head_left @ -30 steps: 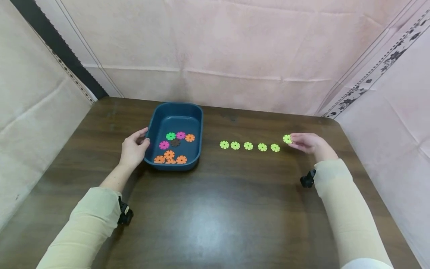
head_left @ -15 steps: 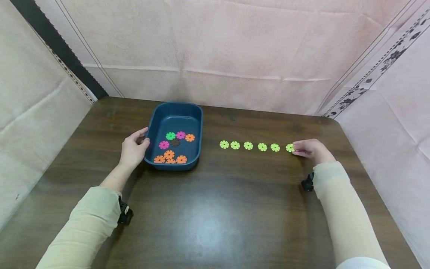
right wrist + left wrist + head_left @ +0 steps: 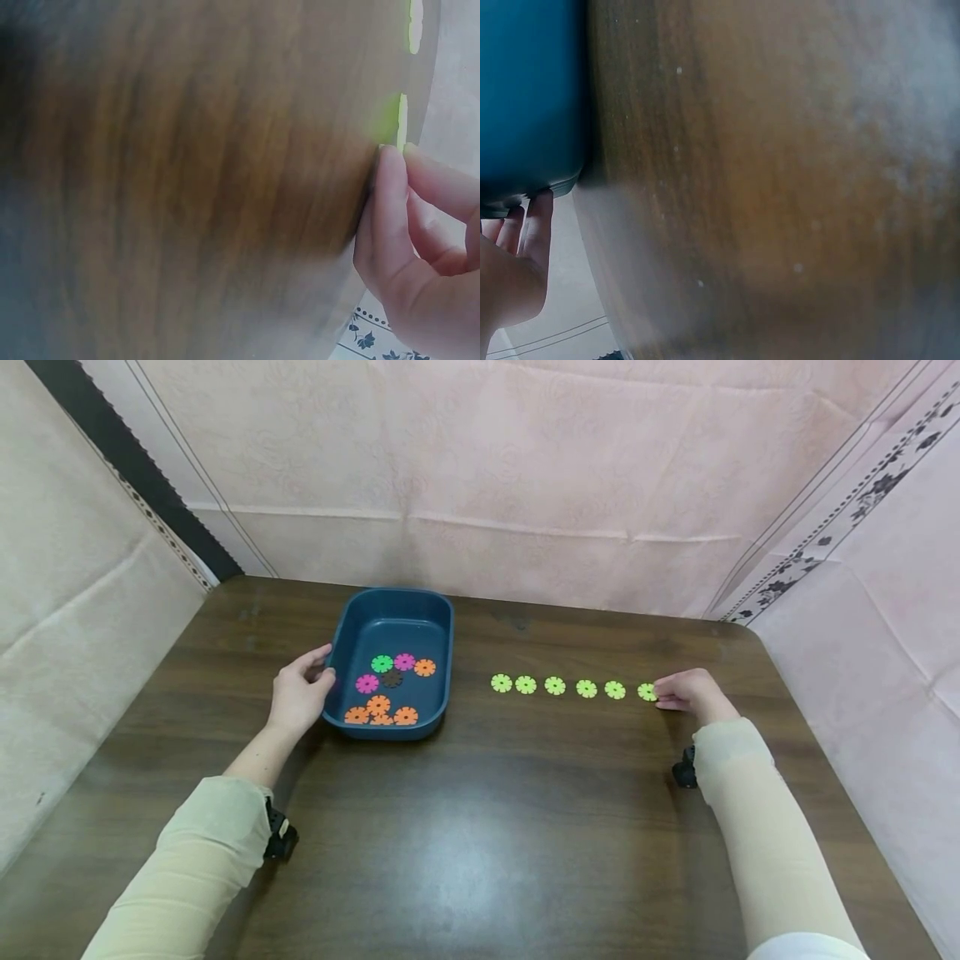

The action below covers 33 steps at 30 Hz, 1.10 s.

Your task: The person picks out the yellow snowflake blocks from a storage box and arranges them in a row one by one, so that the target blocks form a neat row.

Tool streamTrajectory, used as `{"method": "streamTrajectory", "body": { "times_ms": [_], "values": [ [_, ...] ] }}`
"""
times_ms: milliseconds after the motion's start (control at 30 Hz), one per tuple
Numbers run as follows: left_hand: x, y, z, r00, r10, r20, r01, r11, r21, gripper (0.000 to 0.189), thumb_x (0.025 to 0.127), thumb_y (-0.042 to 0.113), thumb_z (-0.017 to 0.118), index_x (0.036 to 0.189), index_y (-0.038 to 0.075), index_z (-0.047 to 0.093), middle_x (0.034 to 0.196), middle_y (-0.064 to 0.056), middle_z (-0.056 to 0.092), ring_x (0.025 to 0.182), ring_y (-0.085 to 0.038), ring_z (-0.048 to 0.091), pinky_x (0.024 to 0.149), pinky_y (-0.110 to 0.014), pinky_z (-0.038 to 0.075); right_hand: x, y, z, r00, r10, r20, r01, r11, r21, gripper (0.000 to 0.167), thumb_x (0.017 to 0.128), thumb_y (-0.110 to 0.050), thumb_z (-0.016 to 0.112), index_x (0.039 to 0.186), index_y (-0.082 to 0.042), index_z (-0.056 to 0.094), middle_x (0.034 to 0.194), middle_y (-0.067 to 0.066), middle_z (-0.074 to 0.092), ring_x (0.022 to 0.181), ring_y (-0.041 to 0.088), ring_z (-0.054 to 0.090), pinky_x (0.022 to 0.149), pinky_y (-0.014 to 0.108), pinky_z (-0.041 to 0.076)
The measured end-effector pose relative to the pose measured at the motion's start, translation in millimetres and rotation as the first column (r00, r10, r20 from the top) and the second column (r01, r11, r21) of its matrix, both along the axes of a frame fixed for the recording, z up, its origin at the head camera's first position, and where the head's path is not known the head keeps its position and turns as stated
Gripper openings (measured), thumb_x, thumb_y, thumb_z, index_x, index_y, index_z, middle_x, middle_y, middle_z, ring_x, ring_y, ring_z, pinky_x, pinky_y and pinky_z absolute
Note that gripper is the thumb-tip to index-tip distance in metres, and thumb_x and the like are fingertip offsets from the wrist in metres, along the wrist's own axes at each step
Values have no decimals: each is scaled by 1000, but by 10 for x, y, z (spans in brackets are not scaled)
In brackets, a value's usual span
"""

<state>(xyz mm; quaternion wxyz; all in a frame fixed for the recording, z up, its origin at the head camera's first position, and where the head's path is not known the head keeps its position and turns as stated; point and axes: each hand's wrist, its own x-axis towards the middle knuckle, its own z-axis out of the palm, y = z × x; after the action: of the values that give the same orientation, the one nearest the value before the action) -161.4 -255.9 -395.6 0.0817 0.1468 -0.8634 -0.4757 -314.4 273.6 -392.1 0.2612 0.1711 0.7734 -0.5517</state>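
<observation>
My right hand [image 3: 695, 693] pinches a yellow-green notched plastic disc [image 3: 646, 692] by its right edge, at the right end of a row of matching discs [image 3: 555, 686]. In the right wrist view, the fingertips [image 3: 391, 154] meet the disc's edge close over the table. At the left, my left hand [image 3: 296, 693] holds the left side of a deep blue plastic tray [image 3: 447, 652], its thumb at the rim. The left wrist view has the fingers [image 3: 538, 225] against the tray's outer side. Inside the tray lie orange discs [image 3: 406, 716], magenta discs [image 3: 367, 683], a green disc [image 3: 382, 663] and a brown disc [image 3: 392, 678].
The dark wooden table [image 3: 480, 827] reaches back to a pale cloth wall [image 3: 510, 485]. More cloth hangs at both sides, with a floral-patterned band [image 3: 817, 539] on the right. A small black camera [image 3: 279, 837] sits on the left wrist and another black camera [image 3: 684, 768] on the right.
The right hand has come down towards me with its disc, bringing the disc level with the row. The left hand and the tray have stayed put.
</observation>
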Motion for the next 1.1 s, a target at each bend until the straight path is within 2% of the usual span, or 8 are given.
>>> {"method": "streamTrajectory", "body": {
  "times_ms": [200, 367, 533, 733, 800, 867, 967, 1100],
  "values": [
    [-21, 13, -2, 1000, -3, -10, 3, 1000, -3, 46, 96, 15, 46, 141, 8, 42, 137, -18, 50, 112, -33, 54, 96, -48, 47, 39, -4, 39, 1000, 15, -25, -14, 999, 38, 25, 87, 8, 54, 71, -9, 63, 59, -8, 61, 56, 3, 58, 64, 21, 57],
    [-57, 11, 3, 1000, -23, -10, 22, 999, -24, 46, 96, 16, 47, 141, 7, 42, 134, -21, 51, 111, -34, 54, 95, -49, 47, 69, -41, 78, 998, 12, -62, -4, 992, 127, 8, 87, 4, 57, 89, 1, 64, 62, -7, 59, 57, 4, 57, 66, 23, 57],
    [-82, -15, 43, 998, -62, 1, 62, 990, -125, 50, 97, 23, 47, 142, 5, 38, 135, -25, 48, 118, -39, 50, 97, -53, 44, 89, -54, 120, 991, 49, -121, -26, 981, 191, 24, 89, -5, 56, 108, 10, 54, 65, -3, 55, 58, 6, 59, 69, 24, 58],
    [-171, -30, 227, 994, -101, -32, 90, 967, -239, 56, 96, 34, 47, 143, 5, 36, 147, -24, 34, 133, -43, 30, 106, -62, 29, 106, -73, 255, 971, 92, -221, -35, 968, 249, 42, 92, -14, 53, 122, 15, 45, 65, -4, 54, 57, 4, 58, 67, 23, 57],
    [-225, -5, 305, 990, -135, -50, 117, 957, -266, 57, 96, 35, 47, 142, 5, 37, 147, -23, 33, 134, -43, 27, 106, -63, 27, 121, -93, 331, 958, 123, -258, -39, 951, 308, 50, 94, -21, 52, 126, 15, 43, 71, -1, 56, 59, 5, 59, 68, 24, 57],
    [-258, 22, 384, 985, -166, -55, 144, 947, -287, 58, 96, 37, 47, 142, 5, 36, 148, -22, 32, 135, -42, 25, 107, -63, 25, 144, -146, 398, 943, 166, -290, -48, 926, 375, 56, 95, -31, 49, 129, 13, 43, 84, 7, 58, 66, 13, 62, 74, 29, 58],
    [-318, 77, 477, 973, -228, -46, 202, 927, -317, 61, 95, 41, 47, 144, 6, 34, 149, -21, 30, 136, -41, 22, 109, -63, 22, 174, -237, 481, 900, 275, -338, -69, 855, 513, 63, 96, -44, 41, 129, 10, 45, 111, 25, 56, 91, 32, 63, 90, 44, 51],
    [-382, 188, 572, 943, -333, -10, 305, 875, -376, 65, 95, 44, 46, 146, 7, 30, 152, -19, 26, 139, -40, 17, 110, -63, 16, 214, -404, 553, 825, 399, -400, -77, 781, 620, 72, 95, -52, 34, 134, 8, 42, 138, 31, 41, 125, 47, 38, 105, 56, 31]
  ]
}}
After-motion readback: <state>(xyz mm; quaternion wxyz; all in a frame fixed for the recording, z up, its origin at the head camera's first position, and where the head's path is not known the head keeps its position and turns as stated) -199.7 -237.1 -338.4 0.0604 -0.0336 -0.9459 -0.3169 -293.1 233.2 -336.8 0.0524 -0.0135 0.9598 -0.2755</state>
